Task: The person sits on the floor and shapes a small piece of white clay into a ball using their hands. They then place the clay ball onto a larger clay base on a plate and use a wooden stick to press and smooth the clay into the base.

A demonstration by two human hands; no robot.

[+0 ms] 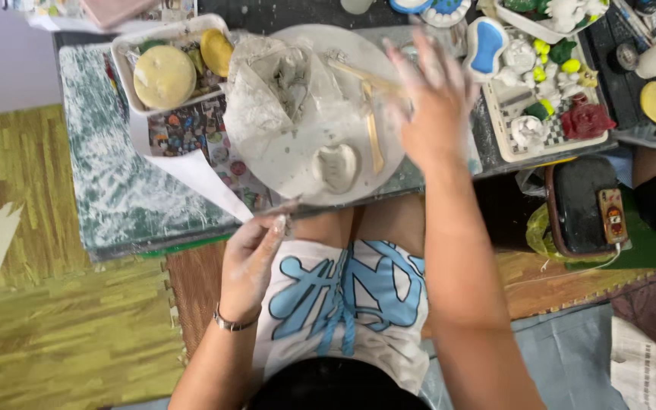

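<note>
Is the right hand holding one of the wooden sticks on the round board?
No, the right hand hovers open with fingers spread above the round board, and the wooden sticks lie loose.

One head-worn camera looks steeply down, close above the lap, facing the low table [108, 205] toward twelve o'clock; floor mats [55, 334] at eight o'clock.

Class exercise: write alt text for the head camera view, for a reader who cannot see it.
Seen from above, a person's right hand reaches over a round white board holding a small clay piece and wooden sticks, while the left hand pinches a thin tool beside the low table.
</note>
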